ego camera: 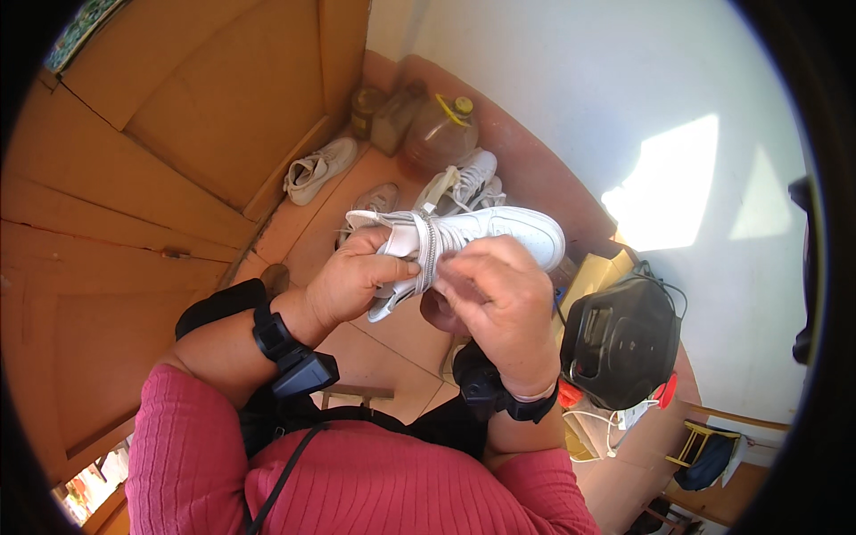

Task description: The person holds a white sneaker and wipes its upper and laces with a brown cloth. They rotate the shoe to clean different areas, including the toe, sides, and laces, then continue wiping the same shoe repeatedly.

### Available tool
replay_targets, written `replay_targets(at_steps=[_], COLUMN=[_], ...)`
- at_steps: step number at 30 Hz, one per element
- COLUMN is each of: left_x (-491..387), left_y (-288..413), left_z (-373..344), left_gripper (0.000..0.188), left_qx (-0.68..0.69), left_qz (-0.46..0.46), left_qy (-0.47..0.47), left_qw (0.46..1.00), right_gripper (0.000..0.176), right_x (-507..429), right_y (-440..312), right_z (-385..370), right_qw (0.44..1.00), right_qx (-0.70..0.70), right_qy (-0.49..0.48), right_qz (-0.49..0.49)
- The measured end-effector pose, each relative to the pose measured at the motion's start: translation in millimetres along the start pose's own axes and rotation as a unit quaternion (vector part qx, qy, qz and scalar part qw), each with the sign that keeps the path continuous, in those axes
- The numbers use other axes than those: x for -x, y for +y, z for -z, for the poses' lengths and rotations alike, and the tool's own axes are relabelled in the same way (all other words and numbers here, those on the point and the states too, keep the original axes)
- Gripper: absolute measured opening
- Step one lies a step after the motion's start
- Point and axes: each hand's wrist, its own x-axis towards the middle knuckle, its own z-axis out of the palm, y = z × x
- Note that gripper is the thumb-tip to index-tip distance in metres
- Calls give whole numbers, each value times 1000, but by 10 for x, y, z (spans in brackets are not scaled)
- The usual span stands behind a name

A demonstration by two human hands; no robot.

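Note:
A white sneaker (495, 224) is held up before me, its toe pointing right. My left hand (354, 274) is shut on the ankle opening, with the thumb pressed near the tongue. A band with a metal zipper (430, 251) crosses the shoe just behind the white laces (453, 235). Close against the band and laces is my right hand (498, 287), its fingers bent in and blurred. Whether those fingertips pinch a lace or the band is hidden.
Beyond the sneaker, other white shoes (476, 174) and a large plastic jug (441, 134) stand by the wall. Another shoe (321, 170) is beside the wooden door (227, 100). At right sits a black appliance (622, 341) near a cardboard box (595, 274).

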Motion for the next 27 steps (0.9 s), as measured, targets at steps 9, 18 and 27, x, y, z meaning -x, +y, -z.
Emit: replay_targets(at_steps=[9,18,27], left_x=[34,-17,-51], left_y=[39,107,89], left_z=[-28,-79,55], left_gripper=[42,49,54], left_qx=[-248,-351,-489], left_qz=[-33,-229,-268], left_qy=[-27,-143,-175], left_qw=[968,897,811], right_gripper=[22,29,15], right_x=[-34,-56,-34], right_y=[39,106,195], right_z=[-213,76,78], right_qw=[997,999,997], right_qx=[11,-12,-21], right_qy=[35,29,-71], right_qz=[62,-42,-15])
